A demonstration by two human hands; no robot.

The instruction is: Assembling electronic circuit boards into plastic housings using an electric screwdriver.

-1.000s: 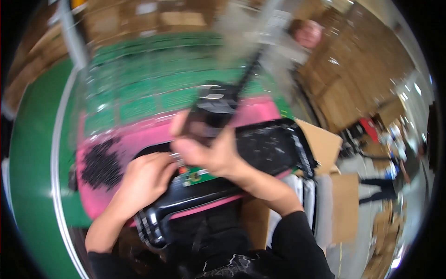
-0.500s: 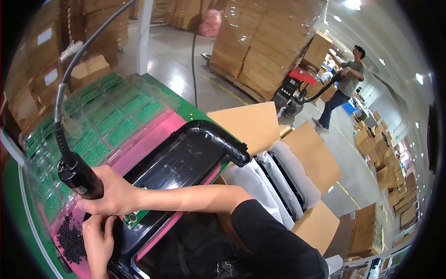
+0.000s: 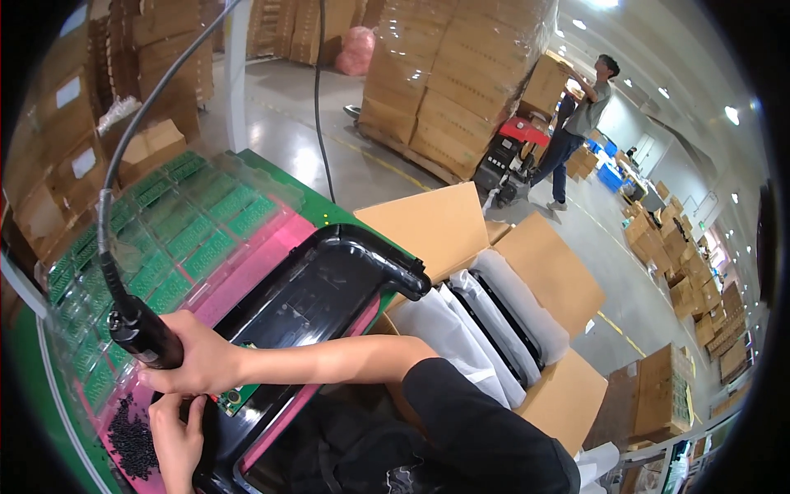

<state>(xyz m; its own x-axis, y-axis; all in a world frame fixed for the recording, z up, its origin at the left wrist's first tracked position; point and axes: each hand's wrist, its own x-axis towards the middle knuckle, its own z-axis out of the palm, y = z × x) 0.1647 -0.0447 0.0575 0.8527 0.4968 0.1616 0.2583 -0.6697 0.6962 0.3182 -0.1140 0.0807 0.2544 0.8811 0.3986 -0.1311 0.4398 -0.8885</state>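
And here the black corded tool (image 3: 148, 333) is gripped firmly by the right grip (image 3: 202, 354), its fingers wrapped around the barrel. The tool is held tilted, its upper end tipped toward the left, and its working end is hidden by the hands. From its top a dark cable (image 3: 123, 148) is led upward. Just below, the left grip (image 3: 175, 436) is held at the edge of the green circuit board (image 3: 239, 398), thumb and fingertips bent close together; whether anything is pinched there cannot be told.

The board is seated in the black casing (image 3: 304, 288), partly covered by the right forearm. The casing itself is laid on a pink mat (image 3: 247, 255), which is spread over the green surface (image 3: 288, 193). To the left of the left grip, a heap of small black pieces (image 3: 132, 440) is scattered on the mat. Beyond the tool, a clear compartmented tray (image 3: 164, 230) is seen, with green showing through.

On the right, white-wrapped panels (image 3: 461, 329) are packed upright in an open cardboard box (image 3: 424, 230). Farther off, wrapped cartons (image 3: 461, 74) are stacked near a red-and-black pallet truck (image 3: 514, 148), with a person (image 3: 588, 115) seen behind it.
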